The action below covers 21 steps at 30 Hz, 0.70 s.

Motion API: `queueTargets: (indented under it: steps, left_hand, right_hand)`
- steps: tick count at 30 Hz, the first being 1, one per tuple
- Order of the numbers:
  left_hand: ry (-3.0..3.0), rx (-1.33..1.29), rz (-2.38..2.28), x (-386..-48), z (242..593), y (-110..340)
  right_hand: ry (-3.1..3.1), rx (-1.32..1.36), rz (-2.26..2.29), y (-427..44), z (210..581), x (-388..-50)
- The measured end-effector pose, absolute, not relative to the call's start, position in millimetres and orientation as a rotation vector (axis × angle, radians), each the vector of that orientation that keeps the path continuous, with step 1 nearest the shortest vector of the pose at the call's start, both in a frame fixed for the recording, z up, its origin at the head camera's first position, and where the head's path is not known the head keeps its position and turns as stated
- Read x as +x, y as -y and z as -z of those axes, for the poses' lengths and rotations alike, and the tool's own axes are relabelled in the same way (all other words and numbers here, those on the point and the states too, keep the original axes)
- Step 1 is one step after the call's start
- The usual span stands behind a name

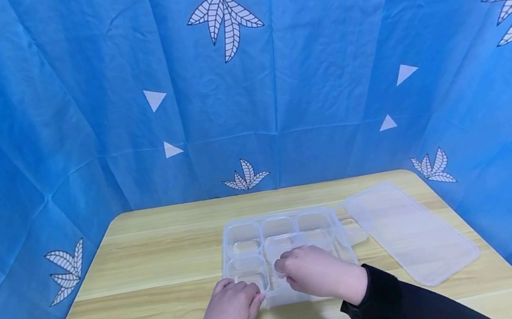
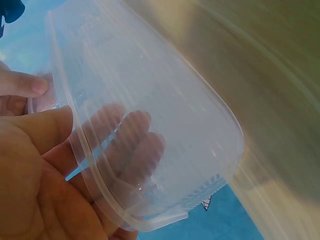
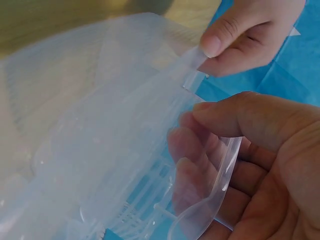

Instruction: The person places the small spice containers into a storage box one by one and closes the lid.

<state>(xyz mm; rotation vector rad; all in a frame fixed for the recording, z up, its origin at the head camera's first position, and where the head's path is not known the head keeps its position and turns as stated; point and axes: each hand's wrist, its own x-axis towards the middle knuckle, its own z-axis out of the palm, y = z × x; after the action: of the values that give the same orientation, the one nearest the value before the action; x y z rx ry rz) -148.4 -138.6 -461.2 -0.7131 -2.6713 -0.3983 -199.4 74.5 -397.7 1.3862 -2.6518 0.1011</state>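
Observation:
A clear plastic storage box [image 1: 286, 296] stands on the table, with several small clear bins inside, such as a front-left bin [image 1: 247, 266]. My left hand [image 1: 231, 313] grips the box's front rim near its left corner. In the left wrist view, its thumb lies at the rim and its fingers show through the box wall [image 2: 175, 100]. Over the box's front middle, my right hand [image 1: 312, 271] holds a clear plastic bin [image 3: 212, 200] by its edge, the thumb on one side and fingertips visible through the plastic. In the head view the hand hides most of that bin.
A flat translucent lid [image 1: 410, 232] lies to the right of the box. Between them a clear handle-like loop [image 1: 357, 235] sticks out at the box's right side. Blue patterned cloth [image 1: 236, 100] hangs behind and beside the wooden table [image 1: 149, 313].

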Motion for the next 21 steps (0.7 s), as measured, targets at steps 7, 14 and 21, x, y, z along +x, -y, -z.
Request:
queueTargets:
  steps: [7,14,21]
  left_hand:
    - [2.675,-0.713,0.394,-148.2,462.4,138.8]
    - [2.682,-0.71,0.393,-147.9,462.3,138.7]
    - [2.694,-0.713,0.404,-148.5,461.5,138.4]
  right_hand:
    - [2.638,1.405,-0.095,-71.6,403.8,-199.4]
    - [2.656,1.417,-0.109,-70.2,408.0,-200.1]
    - [2.697,1.399,-0.106,-68.3,407.9,-200.5]
